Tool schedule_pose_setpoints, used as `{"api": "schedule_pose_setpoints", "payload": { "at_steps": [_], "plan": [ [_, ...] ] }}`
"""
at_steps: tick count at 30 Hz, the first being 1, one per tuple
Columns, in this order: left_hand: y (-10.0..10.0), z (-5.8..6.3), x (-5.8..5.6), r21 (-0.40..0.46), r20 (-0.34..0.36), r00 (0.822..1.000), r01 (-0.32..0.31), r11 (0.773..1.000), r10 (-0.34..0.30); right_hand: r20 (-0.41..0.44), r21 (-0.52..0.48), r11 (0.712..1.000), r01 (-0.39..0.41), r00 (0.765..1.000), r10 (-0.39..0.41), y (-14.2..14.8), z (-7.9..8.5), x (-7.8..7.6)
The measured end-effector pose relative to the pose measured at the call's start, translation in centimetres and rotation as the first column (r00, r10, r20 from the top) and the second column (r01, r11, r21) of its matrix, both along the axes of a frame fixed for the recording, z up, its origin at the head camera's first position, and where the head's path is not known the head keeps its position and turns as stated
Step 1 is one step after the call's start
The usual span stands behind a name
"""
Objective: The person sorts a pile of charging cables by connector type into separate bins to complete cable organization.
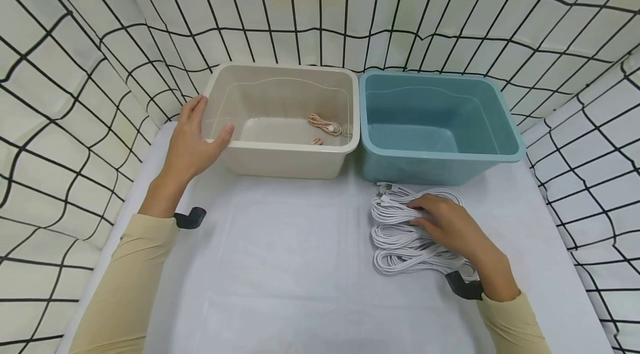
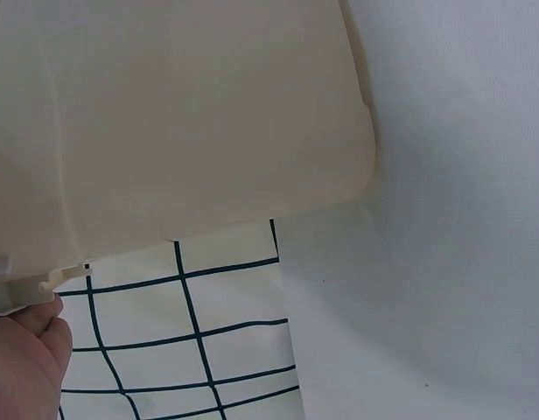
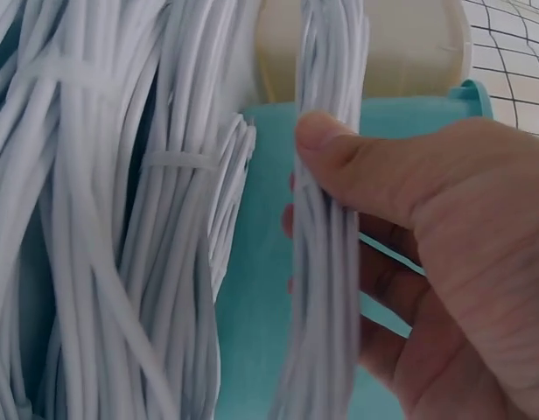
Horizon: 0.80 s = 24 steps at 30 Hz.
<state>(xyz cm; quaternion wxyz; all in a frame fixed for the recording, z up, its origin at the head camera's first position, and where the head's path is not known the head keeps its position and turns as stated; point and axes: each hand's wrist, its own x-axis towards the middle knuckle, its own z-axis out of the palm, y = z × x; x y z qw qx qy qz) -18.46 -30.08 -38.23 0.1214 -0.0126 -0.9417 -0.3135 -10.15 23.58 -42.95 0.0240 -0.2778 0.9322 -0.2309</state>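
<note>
My left hand grips the left end of the beige bin, thumb over the rim near the front corner. In the left wrist view its fingers meet the underside of the rim. My right hand pinches a bundle of white cable between thumb and fingers. Several more white cable bundles lie stacked beside and below it, in front of the teal bin; thin white ties hold the coils. Inside the beige bin rests a coiled copper-coloured cable, with a smaller copper-coloured piece near the front wall.
The teal bin stands directly right of the beige one, their rims side by side. A black wire grid rises behind the bins and along both sides. White cloth covers the table.
</note>
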Motion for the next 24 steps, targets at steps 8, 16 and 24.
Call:
{"api": "schedule_pose_setpoints", "payload": {
  "at_steps": [8,16,24],
  "plan": [
    [-0.1,0.1,-0.1,-0.006,-0.003,1.000,-0.001,1.000,0.001,-0.092,-0.035,0.999,0.015,0.996,-0.018,-0.3,0.8,0.4],
    [-0.1,0.2,0.0,-0.011,0.004,1.000,0.000,1.000,0.000,-0.252,-0.085,0.996,-0.037,0.968,0.014,-0.7,2.4,0.4],
    [-0.1,0.4,0.3,-0.006,0.015,1.000,0.014,1.000,-0.014,-0.337,-0.083,0.992,-0.100,0.939,0.066,-0.8,4.5,-0.4]
  ]
}}
